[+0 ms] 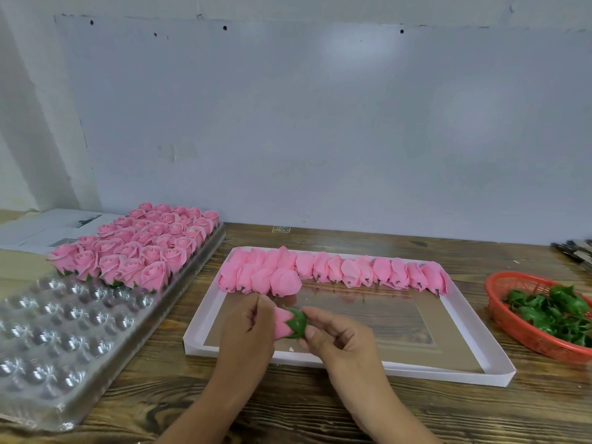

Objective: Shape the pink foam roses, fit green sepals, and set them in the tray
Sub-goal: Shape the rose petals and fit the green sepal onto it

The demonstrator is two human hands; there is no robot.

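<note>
Wooden bench (320, 408): left hand (246, 328) grips a pink bud (282, 325); right hand (336, 338) pinches its green sepal (298, 326).

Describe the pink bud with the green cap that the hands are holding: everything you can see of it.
The bud is a closed pink rose of soft, foam-like petals, its base wrapped by a glossy green sepal with pointed tips. It lies sideways, sepal end to the right, held above the shallow white box. The left hand grips the petal end; the right hand pinches the sepal.
</note>
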